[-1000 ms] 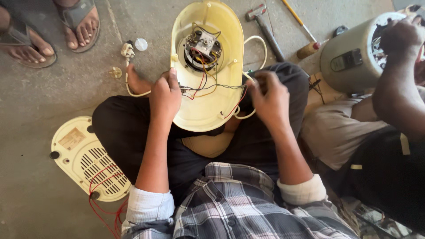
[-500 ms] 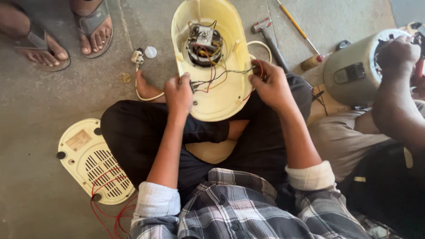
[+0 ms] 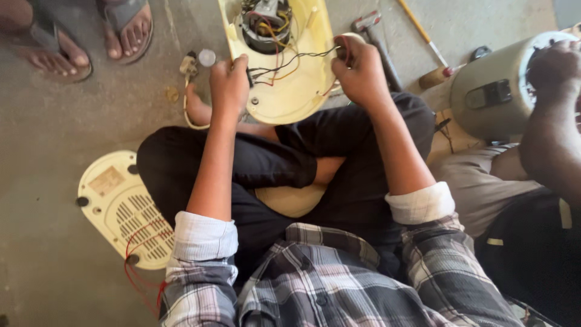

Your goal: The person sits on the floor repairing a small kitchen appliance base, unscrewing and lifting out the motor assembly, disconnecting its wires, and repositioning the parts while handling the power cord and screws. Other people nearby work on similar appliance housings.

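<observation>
I sit cross-legged on the concrete floor with a cream plastic appliance housing [image 3: 290, 91] resting against my legs. Its open inside shows a round motor [image 3: 264, 27] and loose black, red and yellow wires [image 3: 284, 63]. My left hand [image 3: 229, 85] grips the housing's left rim, thumb by the wires. My right hand [image 3: 360, 71] is closed at the right rim, pinching the wire ends there. What the right fingertips hold beyond the wires is hidden.
A cream vented base cover [image 3: 124, 209] with red wires lies on the floor at left. A hammer [image 3: 378, 36] and a screwdriver [image 3: 423, 36] lie ahead. Another person's sandalled feet [image 3: 85, 36] stand at the top left. At right a co-worker's hand [image 3: 554, 66] works inside a grey appliance body [image 3: 496, 91].
The view has dipped, so the housing now sits at the top of the frame. Both my hands stay on its rims, the right one raised toward the right edge with the wires.
</observation>
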Available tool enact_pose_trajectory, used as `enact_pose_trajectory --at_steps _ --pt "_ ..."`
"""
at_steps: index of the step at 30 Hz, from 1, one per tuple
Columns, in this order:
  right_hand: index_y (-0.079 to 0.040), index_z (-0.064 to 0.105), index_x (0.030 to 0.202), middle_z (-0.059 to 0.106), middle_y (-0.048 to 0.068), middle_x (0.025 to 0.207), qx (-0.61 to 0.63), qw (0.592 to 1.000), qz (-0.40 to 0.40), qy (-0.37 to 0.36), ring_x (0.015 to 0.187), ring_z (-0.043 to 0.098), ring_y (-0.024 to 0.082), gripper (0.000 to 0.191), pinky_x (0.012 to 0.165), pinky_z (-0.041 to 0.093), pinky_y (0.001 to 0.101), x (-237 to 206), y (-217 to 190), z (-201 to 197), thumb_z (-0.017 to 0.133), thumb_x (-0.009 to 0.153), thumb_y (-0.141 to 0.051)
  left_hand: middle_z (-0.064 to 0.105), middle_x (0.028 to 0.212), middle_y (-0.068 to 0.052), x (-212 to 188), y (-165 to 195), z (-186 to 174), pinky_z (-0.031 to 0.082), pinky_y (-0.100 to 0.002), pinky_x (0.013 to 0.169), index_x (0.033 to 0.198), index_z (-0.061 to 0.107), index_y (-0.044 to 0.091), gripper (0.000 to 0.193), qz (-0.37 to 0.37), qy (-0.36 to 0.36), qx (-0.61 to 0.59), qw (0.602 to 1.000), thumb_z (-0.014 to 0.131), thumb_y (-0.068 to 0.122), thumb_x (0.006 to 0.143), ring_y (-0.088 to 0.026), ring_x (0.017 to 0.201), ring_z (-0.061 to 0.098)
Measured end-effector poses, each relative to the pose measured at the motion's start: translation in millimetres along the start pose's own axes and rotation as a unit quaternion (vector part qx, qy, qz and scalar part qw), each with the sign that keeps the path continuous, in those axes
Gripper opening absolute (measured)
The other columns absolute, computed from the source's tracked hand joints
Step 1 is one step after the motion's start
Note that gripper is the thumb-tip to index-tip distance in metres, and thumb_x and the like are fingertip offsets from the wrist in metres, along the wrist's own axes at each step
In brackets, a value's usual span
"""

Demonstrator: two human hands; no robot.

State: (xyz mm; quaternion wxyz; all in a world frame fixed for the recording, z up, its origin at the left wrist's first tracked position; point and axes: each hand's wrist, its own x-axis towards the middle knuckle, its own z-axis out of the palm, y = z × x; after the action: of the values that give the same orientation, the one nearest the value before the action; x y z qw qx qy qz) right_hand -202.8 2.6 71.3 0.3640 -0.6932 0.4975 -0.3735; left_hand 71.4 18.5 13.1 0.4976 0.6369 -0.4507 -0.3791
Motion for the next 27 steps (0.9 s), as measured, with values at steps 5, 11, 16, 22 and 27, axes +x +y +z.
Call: enact_pose_trajectory --at_steps 5,11,16,22,27 --pt "0.006 0.065 0.125 0.069 0.002 0.097 0.02 0.997 0.08 -0.009 0.085 0.061 0.005 0.034 0.077 0.051 0.0242 -34.0 -16.6 -13.3 0.065 0.092 -0.001 0.073 0.078 -0.021 -38.1 1.8 -8.7 0.052 -0.041 0.071 0.093 0.071 -0.008 0.042 -0.031 -0.052 -0.001 0.998 0.061 0.033 0.096 -0.027 0.076 0.07" --pt "0.006 0.071 0.124 0.076 0.006 0.096 -0.035 0.993 0.098 0.048 0.082 0.069 0.008 0.029 0.076 0.055 0.0246 -60.8 -33.4 -26.0 0.069 0.097 -0.004 0.071 0.084 -0.022 -57.0 21.9 -16.2 0.052 -0.042 0.079 0.096 0.069 -0.005 0.053 -0.053 -0.066 0.108 0.991 0.059 0.047 0.103 -0.034 0.084 0.071" --pt "0.007 0.068 0.129 0.071 0.009 0.099 0.249 0.953 0.157 0.074 0.078 0.067 0.013 0.028 0.074 0.058 0.0289 -60.1 -43.2 -40.9 0.065 0.103 -0.005 0.073 0.107 -0.016 -50.8 41.1 -29.5 0.04 -0.053 0.099 0.114 0.071 -0.003 0.042 0.177 0.109 0.255 0.944 0.067 0.037 0.101 -0.035 0.103 0.065" --pt "0.002 0.06 0.135 0.071 0.01 0.107 0.313 0.939 0.135 0.04 0.084 0.07 0.017 0.032 0.076 0.06 0.0314 -60.0 -69.2 -55.1 0.054 0.104 0.0 0.072 0.115 -0.01 -3.7 52.7 -43.1 0.044 -0.043 0.102 0.11 0.076 0.006 0.014 0.279 0.024 0.222 0.934 0.074 0.013 0.098 -0.033 0.113 0.061" --pt "0.006 0.063 0.132 0.073 0.012 0.118 0.23 0.968 0.091 -0.045 0.111 0.073 0.019 0.037 0.099 0.061 0.0327 -63.0 -93.7 -52.9 0.055 0.097 0.005 0.074 0.112 -0.011 57.3 62.2 -29.9 0.039 -0.045 0.111 0.106 0.081 0.01 0.014 0.425 -0.058 0.294 0.854 0.078 0.006 0.092 -0.032 0.112 0.063"
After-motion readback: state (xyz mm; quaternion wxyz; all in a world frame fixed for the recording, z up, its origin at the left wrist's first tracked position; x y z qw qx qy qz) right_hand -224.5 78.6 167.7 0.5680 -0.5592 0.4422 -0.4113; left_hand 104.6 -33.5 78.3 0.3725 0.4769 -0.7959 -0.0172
